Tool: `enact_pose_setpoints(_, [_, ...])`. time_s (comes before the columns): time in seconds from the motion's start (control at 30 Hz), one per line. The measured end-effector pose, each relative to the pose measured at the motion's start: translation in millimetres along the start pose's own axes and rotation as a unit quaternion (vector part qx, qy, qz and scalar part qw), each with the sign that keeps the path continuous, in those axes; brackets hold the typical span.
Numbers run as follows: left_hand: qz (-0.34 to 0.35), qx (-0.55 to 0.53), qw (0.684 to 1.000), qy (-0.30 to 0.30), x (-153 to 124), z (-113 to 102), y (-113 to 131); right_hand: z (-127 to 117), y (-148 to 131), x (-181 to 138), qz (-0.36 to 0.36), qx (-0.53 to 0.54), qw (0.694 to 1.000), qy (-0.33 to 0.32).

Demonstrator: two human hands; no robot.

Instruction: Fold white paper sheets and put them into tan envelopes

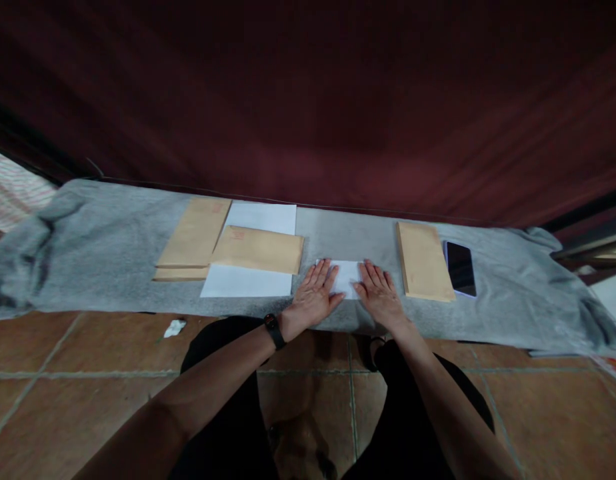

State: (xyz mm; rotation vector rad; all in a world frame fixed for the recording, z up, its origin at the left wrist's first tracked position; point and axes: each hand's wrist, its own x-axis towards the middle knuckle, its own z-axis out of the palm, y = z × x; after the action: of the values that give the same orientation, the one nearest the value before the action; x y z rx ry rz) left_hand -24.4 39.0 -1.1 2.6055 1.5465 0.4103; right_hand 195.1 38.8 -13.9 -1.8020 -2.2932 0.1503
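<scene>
A small white sheet of paper (345,280), seemingly folded, lies on the grey cloth in front of me. My left hand (315,293) rests flat on its left end, fingers stretched forward. On its right end my right hand (378,290) lies flat in the same way, so both ends are partly hidden. Left of my left hand, a brown envelope (258,250) lies across larger white sheets of paper (248,283). To the right of my right hand is a stack of brown envelopes (425,261).
More brown envelopes (195,233) lie stacked at the left. A phone (461,269) sits right of the right-hand stack. The grey cloth (113,247) covers a long, narrow surface, with a dark red curtain (308,113) behind it. Crumpled white paper (175,328) lies on the tiled floor.
</scene>
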Motion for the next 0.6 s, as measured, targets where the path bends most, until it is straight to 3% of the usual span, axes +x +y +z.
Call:
enact_pose_setpoints(0.2, [-0.002, 0.006, 1.0, -0.006, 0, 2, 0, -3, 10, 10, 0.006, 0.014, 1.0, 0.001])
enact_pose_setpoints(0.4, [0.004, 0.009, 1.0, -0.002, 0, 1, 1, -9, 4, 34, -0.054, 0.045, 0.998, 0.003])
enact_pose_setpoints(0.6, [0.003, 0.004, 1.0, 0.004, 0, 0, 1, -16, 0, 47, -0.035, 0.035, 0.999, 0.005])
